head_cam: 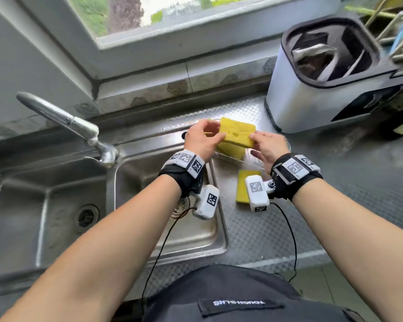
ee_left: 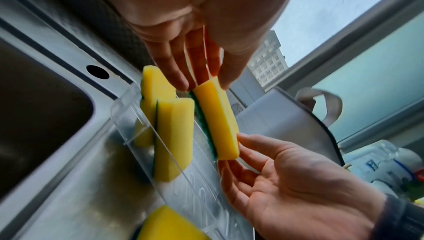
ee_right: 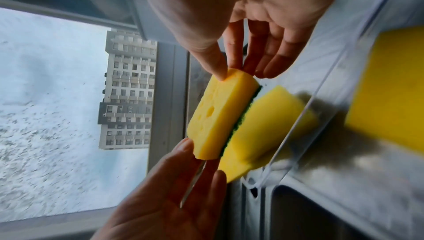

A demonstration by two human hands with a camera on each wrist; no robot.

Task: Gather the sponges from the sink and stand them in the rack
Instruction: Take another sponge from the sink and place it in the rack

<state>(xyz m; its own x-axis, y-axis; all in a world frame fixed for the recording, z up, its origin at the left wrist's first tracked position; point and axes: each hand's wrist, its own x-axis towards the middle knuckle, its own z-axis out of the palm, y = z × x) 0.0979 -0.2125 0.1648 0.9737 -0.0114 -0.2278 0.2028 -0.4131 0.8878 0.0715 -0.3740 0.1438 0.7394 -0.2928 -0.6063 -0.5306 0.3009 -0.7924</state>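
Both hands hold one yellow sponge with a green scouring side just above a clear plastic rack on the drainboard, right of the sink. My left hand pinches its left end and my right hand pinches its right end. In the left wrist view two sponges stand on edge in the rack, one behind the other. Another yellow sponge lies flat on the counter near my right wrist. The right wrist view shows the held sponge next to a racked one.
A chrome faucet reaches over the double steel sink on the left. A white bin with a black rim stands at the back right, with dish clutter beyond it. A tiled sill and a window run along the back.
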